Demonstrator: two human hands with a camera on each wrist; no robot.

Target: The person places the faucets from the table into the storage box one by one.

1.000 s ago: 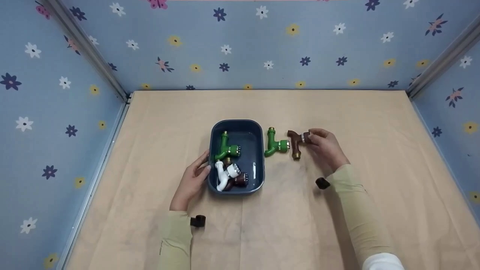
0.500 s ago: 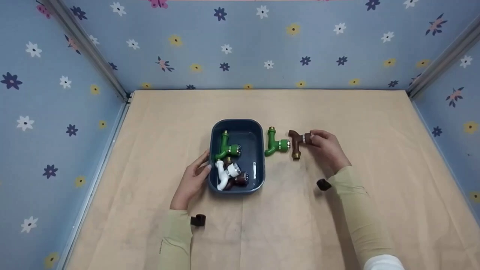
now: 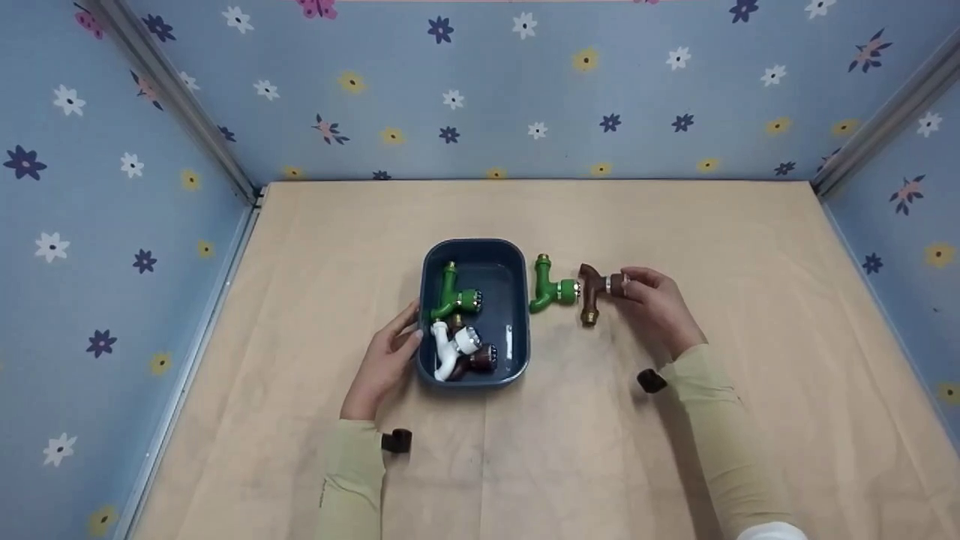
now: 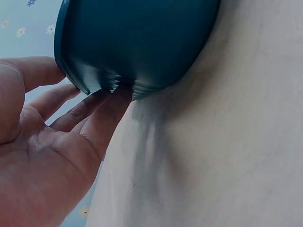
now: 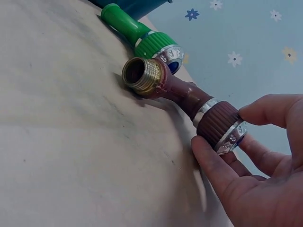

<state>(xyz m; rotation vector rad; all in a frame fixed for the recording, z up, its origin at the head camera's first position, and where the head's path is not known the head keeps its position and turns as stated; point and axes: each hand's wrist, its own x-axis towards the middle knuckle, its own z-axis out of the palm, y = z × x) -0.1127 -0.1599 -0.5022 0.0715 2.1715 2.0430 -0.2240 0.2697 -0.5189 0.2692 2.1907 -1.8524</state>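
Observation:
My right hand (image 3: 660, 304) pinches the ribbed knob of a brown tap (image 3: 589, 296) between thumb and fingers. In the right wrist view the tap's brass threaded end (image 5: 142, 76) points away from the hand, low over the cloth. Just left of it in the head view lies a green tap (image 3: 546, 285). My left hand (image 3: 384, 364) rests with fairly straight fingers against the left wall of a dark blue bin (image 3: 523, 315); in the left wrist view its fingertips touch the bin's outer wall (image 4: 137, 42). Inside lie a green tap (image 3: 448, 289), a white tap (image 3: 444, 352) and a brown tap (image 3: 484, 358).
A beige cloth (image 3: 360, 232) covers the table. Blue flowered panels (image 3: 510, 82) stand at the back and both sides, with metal posts at the corners. Black wrist-worn pieces (image 3: 397, 441) show beside both sleeves.
The right hand has shifted slightly toward the person, and the brown tap has come with it and turned a little. The left hand and the bin have stayed in place.

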